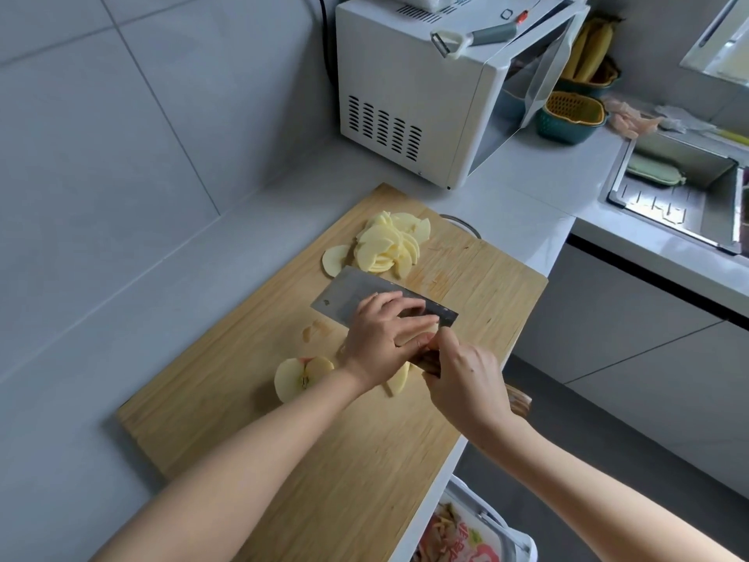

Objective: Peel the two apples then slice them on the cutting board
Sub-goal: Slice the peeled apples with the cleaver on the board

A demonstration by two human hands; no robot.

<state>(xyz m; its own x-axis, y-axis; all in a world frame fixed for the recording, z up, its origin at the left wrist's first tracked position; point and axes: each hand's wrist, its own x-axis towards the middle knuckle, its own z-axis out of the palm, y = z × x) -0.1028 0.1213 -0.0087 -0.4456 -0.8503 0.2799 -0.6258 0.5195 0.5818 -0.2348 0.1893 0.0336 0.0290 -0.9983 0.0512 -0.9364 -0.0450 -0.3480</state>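
Wooden cutting board laid on pale grey countertop, grey tiled wall behind. Cleaver handle gripped by right hand; apple piece held under curled left hand.

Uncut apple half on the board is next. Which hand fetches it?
Left. The left hand, holding the apple piece being cut, lies right beside the apple half; the right hand grips the cleaver handle, farther off.

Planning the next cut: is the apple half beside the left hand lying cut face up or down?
Cut face up: the apple half shows its core to the camera, flat on the cutting board.
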